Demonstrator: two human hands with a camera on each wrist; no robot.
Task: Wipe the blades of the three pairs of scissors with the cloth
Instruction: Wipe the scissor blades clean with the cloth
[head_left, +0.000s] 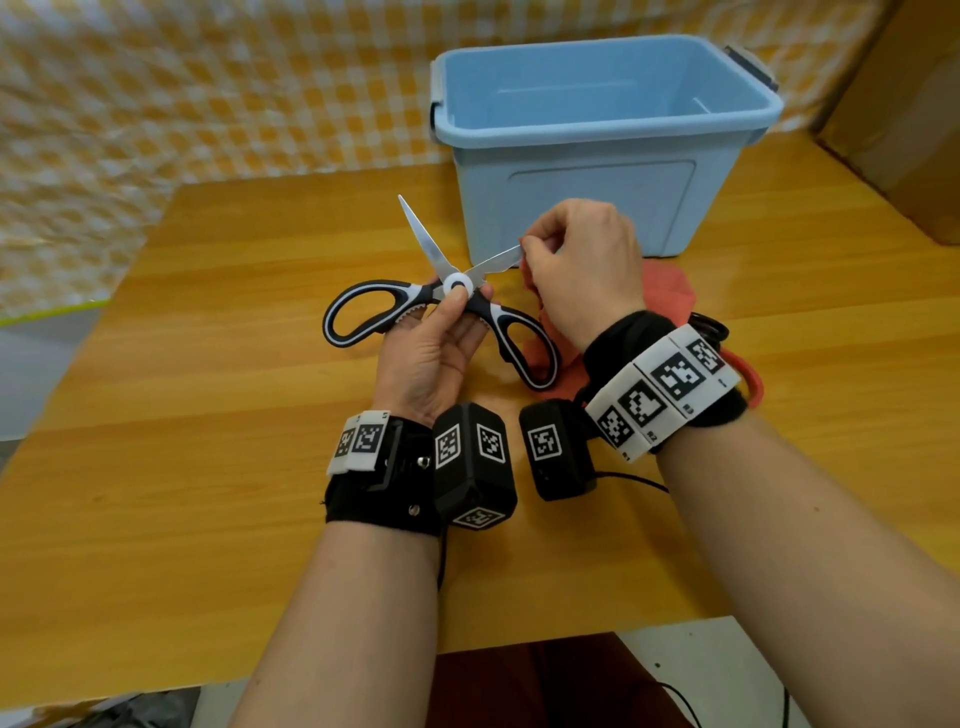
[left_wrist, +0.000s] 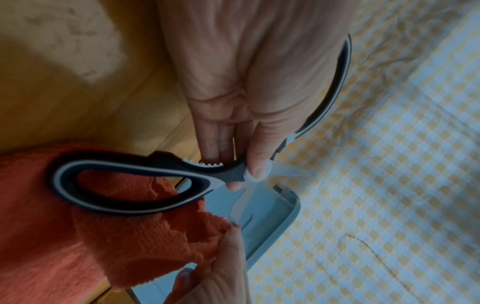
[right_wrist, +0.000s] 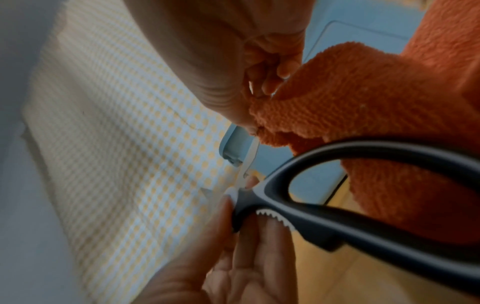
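Note:
Black-and-white kitchen scissors (head_left: 436, 301) are spread wide above the wooden table (head_left: 234, 415). My left hand (head_left: 447, 332) pinches them at the white pivot, thumb on top, fingers under the handles. One blade points up and away; the other runs right into my right hand (head_left: 576, 270). That hand pinches the orange cloth (head_left: 670, 291) around the blade near its tip. In the left wrist view the cloth (left_wrist: 135, 242) hangs behind a handle loop of the scissors (left_wrist: 124, 189). In the right wrist view the cloth (right_wrist: 363, 102) bunches at my fingertips on the blade (right_wrist: 249, 160).
A light blue plastic bin (head_left: 597, 140) stands open just behind my hands. A red-handled pair of scissors (head_left: 748, 374) and a dark handle loop (head_left: 706, 327) peek out behind my right wrist. A cardboard box (head_left: 904, 119) stands at the right. Yellow checked fabric (head_left: 182, 93) hangs behind.

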